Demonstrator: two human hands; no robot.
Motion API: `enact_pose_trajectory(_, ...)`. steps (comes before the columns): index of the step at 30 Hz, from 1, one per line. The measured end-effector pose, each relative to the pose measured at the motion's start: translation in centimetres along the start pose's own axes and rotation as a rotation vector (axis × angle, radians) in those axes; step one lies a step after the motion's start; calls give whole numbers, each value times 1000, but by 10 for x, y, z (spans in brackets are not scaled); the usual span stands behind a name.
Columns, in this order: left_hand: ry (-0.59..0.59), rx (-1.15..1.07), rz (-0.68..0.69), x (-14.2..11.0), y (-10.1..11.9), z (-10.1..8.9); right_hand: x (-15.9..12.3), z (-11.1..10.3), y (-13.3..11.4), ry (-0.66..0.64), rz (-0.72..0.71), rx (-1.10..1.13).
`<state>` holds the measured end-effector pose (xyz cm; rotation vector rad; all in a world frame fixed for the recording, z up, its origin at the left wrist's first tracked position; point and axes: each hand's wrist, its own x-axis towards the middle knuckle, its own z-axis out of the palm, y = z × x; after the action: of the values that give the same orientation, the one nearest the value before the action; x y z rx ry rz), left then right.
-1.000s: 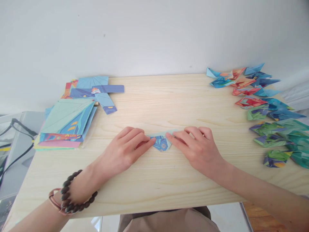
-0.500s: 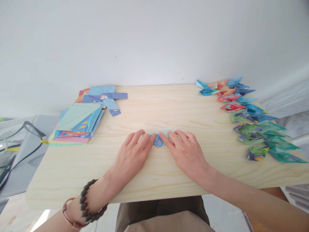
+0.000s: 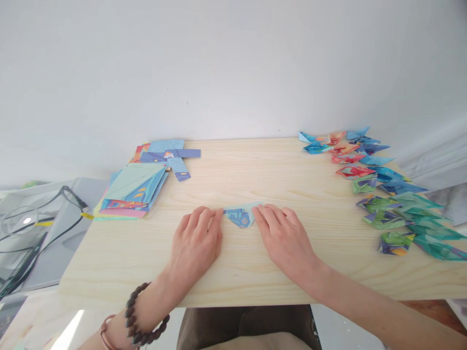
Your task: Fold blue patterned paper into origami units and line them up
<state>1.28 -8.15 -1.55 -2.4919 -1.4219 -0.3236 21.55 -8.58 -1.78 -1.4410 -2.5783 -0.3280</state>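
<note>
A piece of folded origami paper, pale green and patterned blue, lies flat on the wooden table in front of me. At its left end, the bent fingertips of my left hand grip and press the paper. My right hand pinches the opposite end, its fingers close together and covering that tip. Between the hands the paper's middle shows, with a blunt lower edge and a long upper edge.
Square origami sheets are stacked at the left, with paper strips behind them. Several folded paper boats line the right side. A white wall borders the table's back. Cables hang off the left edge.
Both hands have spread apart from the paper's middle toward its two ends, uncovering more of the blue pattern. The head view has shifted slightly.
</note>
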Motion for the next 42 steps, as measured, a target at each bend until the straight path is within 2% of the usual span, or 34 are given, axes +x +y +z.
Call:
enact_pose_trajectory(4,-1,-9,92,0,-8,-1,2,-1,1,-7,-10,-8)
enact_pose_trajectory(8,-18,-31,113,9,-15,-1,3,-2,-1,-36,-13,-23)
enact_pose_trajectory(11,-97,-43,86,26,-20,-1,8,-3,-3,-57,-9,-37)
enact_pose_trajectory(14,-202,-94,-2,51,-31,2,19,-1,0,-60,-7,-48)
enact_pose_trajectory(17,-283,-313,-38,74,-46,7,33,6,9,-35,-7,5)
enact_pose_trajectory(19,-279,-412,-45,81,-55,12,41,12,16,-18,2,91)
enact_pose_trajectory(25,-201,-514,84,75,-60,21,47,20,31,19,47,342)
enact_pose_trajectory(35,-161,-616,61,73,-56,25,48,19,31,46,105,515)
enact_pose_trajectory(42,-179,-620,66,71,-54,21,48,21,34,66,121,560)
